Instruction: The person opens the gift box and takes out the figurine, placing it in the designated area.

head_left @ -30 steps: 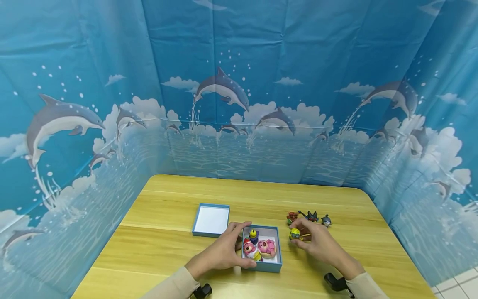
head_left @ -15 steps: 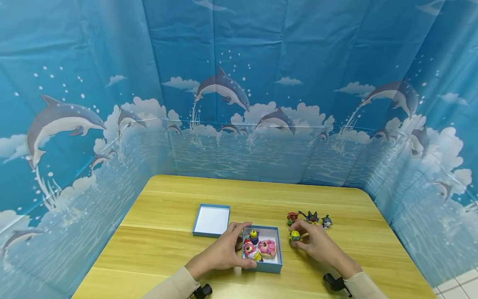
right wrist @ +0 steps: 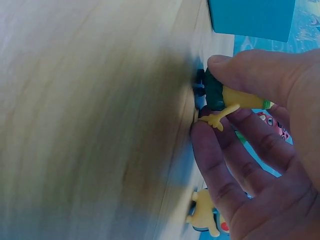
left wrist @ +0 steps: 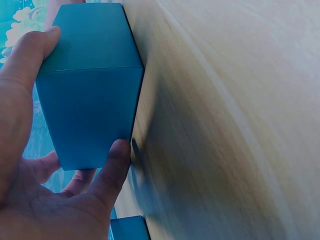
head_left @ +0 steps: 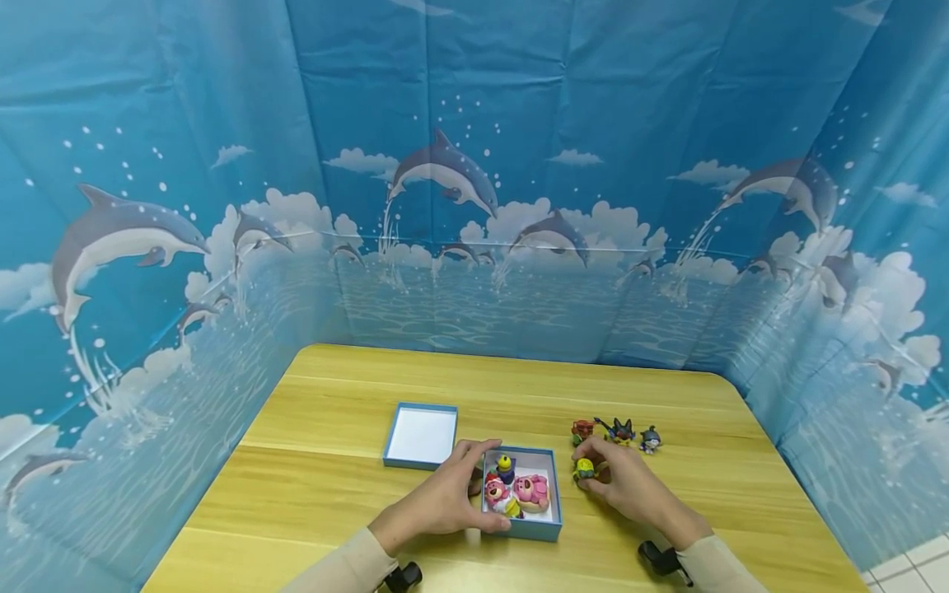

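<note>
My left hand (head_left: 445,498) grips the open blue box (head_left: 530,529) from its left side, thumb on the near wall and fingers toward the far wall. In the left wrist view the box (left wrist: 90,115) sits between thumb and fingers. Inside lie two pink bear figurines (head_left: 531,492) and a small figurine with a yellow top and dark purple body (head_left: 505,468). To the right of the box, my right hand (head_left: 630,486) pinches a yellow and green figurine (head_left: 584,469) between thumb and fingers. In the right wrist view its dark feet are right at the tabletop.
A blue lid (head_left: 423,436) with white inside lies beyond the left hand. Past the right hand stand a reddish-brown figurine (head_left: 582,431), a dark pointed-ear figurine (head_left: 621,430) and a grey one (head_left: 650,439). A dolphin-print curtain (head_left: 474,305) surrounds the wooden table (head_left: 311,461).
The right hand has lowered the yellow and green figurine slightly toward the near edge. Left hand and box hold their place.
</note>
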The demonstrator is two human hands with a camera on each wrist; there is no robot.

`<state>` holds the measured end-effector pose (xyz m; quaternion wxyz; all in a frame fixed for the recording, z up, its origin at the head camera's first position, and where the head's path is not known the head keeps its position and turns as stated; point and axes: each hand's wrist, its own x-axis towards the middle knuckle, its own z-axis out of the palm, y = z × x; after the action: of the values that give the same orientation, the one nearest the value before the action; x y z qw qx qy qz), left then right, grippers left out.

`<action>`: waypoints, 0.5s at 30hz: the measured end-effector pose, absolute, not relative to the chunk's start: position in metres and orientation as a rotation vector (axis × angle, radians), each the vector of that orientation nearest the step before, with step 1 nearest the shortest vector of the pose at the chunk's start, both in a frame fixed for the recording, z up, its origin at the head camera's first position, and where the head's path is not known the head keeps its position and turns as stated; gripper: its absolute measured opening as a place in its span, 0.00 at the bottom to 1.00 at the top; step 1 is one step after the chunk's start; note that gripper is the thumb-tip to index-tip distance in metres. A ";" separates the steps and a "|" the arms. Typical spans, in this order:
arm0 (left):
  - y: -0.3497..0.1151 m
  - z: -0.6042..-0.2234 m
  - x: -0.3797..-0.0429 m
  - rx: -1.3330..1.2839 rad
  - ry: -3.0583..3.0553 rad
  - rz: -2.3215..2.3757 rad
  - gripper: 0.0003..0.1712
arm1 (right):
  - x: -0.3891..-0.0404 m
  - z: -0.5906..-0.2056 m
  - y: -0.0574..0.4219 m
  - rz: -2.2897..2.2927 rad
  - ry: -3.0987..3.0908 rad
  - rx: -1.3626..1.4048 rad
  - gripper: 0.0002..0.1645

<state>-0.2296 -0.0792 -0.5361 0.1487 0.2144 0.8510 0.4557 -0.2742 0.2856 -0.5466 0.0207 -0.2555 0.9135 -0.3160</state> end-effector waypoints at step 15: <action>-0.080 -0.537 -0.229 0.611 2.476 1.284 0.69 | -0.276 -0.546 0.286 -0.968 2.822 -0.795 0.22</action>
<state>-0.2288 -0.0796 -0.5366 0.1428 0.2118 0.8584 0.4450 -0.2756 0.2858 -0.5463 0.0268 -0.2574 0.9136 -0.3135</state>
